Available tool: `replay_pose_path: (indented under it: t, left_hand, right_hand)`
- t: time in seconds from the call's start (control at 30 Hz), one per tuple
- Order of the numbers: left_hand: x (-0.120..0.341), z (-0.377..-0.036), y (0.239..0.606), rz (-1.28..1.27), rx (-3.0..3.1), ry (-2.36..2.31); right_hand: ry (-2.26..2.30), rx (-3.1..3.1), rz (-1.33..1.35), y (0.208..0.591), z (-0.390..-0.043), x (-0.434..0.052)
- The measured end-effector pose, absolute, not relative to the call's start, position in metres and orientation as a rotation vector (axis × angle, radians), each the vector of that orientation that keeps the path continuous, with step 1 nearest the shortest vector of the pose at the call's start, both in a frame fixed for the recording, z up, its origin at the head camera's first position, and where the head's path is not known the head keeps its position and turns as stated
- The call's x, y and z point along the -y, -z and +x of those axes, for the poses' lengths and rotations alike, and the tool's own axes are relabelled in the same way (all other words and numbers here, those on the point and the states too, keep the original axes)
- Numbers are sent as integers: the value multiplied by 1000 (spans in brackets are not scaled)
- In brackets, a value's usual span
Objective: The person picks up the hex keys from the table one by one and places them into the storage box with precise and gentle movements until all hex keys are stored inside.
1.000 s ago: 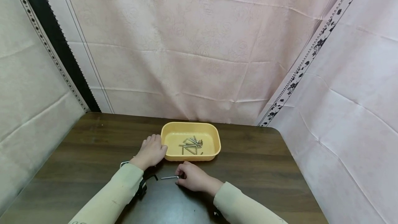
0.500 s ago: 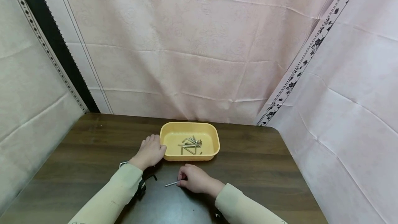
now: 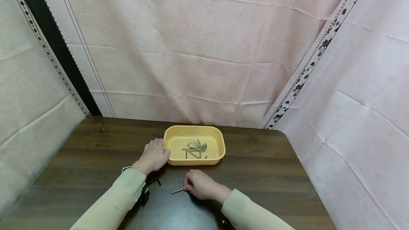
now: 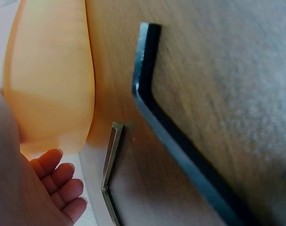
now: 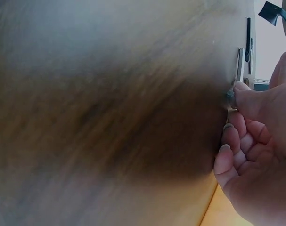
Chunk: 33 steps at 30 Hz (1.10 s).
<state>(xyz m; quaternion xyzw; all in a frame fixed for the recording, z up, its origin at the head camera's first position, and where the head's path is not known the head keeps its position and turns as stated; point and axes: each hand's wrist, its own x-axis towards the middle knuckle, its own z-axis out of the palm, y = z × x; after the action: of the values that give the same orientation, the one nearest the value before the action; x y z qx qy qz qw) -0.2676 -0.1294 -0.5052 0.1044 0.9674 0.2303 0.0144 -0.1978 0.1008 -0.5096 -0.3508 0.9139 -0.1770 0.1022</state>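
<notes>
Two hands are at work on the dark brown wooden desk (image 3: pixel 262 173). The right hand (image 3: pixel 200 186) sits near the front edge, its fingers (image 5: pixel 237 96) curled and pinched on one end of a small silver L-shaped hex key (image 3: pixel 177 190). That key lies low at the desk surface just left of the right hand, its long axis running left and slightly toward the near edge, away from the fingertips; the pinched end is the right one. In the right wrist view the thumb tip and forefinger close on the bright shaft end, though the bend of the key is hard to make out there.

The left hand (image 3: pixel 154 156) rests flat, fingers relaxed and together, touching the left wall of the shallow yellow-orange plastic tray (image 3: pixel 217 159). Inside the tray lies a loose heap of silver hex keys (image 3: pixel 195 149). The tray stands just beyond the right hand, farther from the person, so the held key lies on its near side.

A larger black L-shaped hex key (image 4: pixel 175 132) lies on the desk by the left wrist, with a thinner silver one (image 4: pixel 110 174) beside it. Pink patterned cloth (image 3: pixel 198 45) hangs behind and on both sides.
</notes>
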Motion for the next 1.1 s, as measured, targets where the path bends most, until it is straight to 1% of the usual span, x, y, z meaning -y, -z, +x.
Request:
replay_pose_path:
  t: [0.5,0.83,1.1]
  left_hand:
    - [129,-267,503,322,-3010,-739]
    - [129,-267,505,333,-3024,-742]
    - [129,-268,505,334,-3025,-740]
  right_hand:
    - [684,-2674,-958,506,-198,-107]
    - [893,-2690,-944,477,-206,-116]
    - [988,-2803,-799,452,-231,-132]
